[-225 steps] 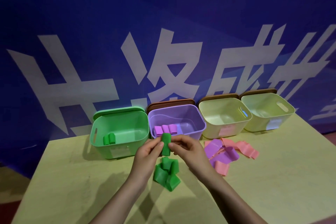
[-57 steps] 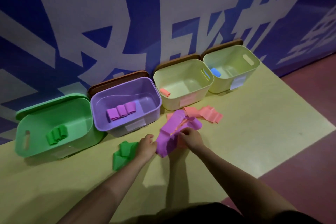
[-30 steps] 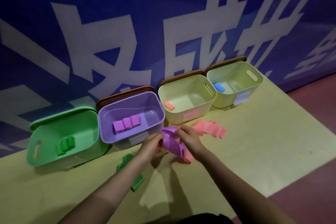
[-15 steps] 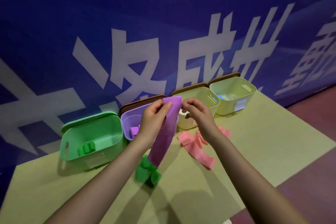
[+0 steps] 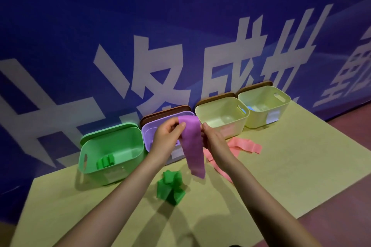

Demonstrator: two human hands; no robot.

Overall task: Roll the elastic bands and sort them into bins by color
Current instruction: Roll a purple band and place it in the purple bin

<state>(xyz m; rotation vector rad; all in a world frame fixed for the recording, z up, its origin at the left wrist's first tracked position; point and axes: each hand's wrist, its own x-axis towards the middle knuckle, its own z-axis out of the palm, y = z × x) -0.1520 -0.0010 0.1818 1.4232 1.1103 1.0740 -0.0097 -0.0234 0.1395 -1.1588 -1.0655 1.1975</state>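
Both hands up at 12 o'clock: left hand (image 5: 167, 134) and right hand (image 5: 212, 140) pinch the purple band (image 5: 192, 146) by its top, the rest dangling above the table (image 5: 281, 166). Rolling looks about to start; next, wind it tight for the purple bin (image 5: 148, 132) just behind

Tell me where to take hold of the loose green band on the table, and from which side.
Judging by its pose, pinch the green band at its raised top fold, coming down from above. It sits crumpled in a heap on the table, so no flat end shows to grab. The near side is open; the hanging purple band, held by the left hand and right hand, crowds the far right.
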